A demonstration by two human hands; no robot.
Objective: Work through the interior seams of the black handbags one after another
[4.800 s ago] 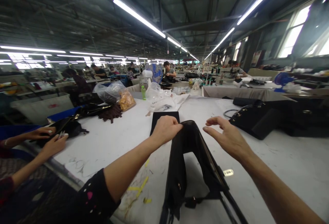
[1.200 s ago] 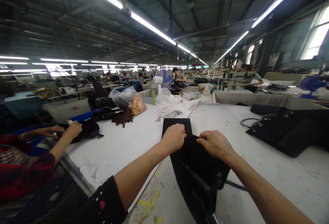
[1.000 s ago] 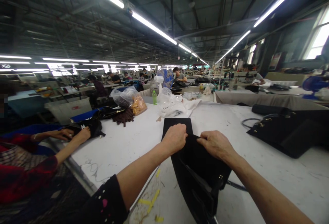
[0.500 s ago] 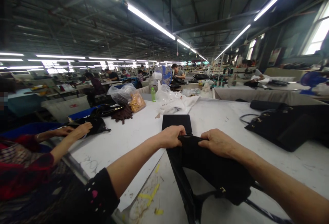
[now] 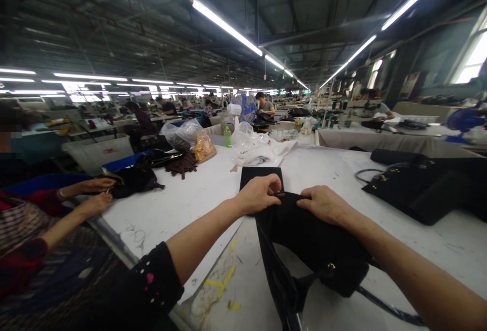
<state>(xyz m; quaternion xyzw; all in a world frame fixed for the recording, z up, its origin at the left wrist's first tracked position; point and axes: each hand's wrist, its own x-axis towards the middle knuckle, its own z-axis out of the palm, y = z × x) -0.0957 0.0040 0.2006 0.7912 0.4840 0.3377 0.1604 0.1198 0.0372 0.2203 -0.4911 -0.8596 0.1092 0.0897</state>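
Note:
A black handbag [image 5: 323, 240] with gold-coloured fittings and dark handles lies over the near part of the white table. My left hand [image 5: 262, 191] pinches the bag's far edge between thumb and fingers. Just to its right, my right hand [image 5: 325, 203] grips the same edge, thumb on top. A small pale gap shows at the edge between both hands. Beyond them lies a flat black panel [image 5: 262, 173], partly covered by my left hand.
More black bags [image 5: 426, 189] lie at the right. A white plastic bag [image 5: 253, 148], a green bottle [image 5: 228, 137] and a bag of orange-yellow pieces [image 5: 204, 147] stand at the back. To the left, a co-worker's hands [image 5: 97, 194] handle black material at the table edge.
My left hand has shifted slightly right along the bag's edge, closer to my right hand. The bag's edge has moved a little right and up. The co-worker's hands have drawn back left.

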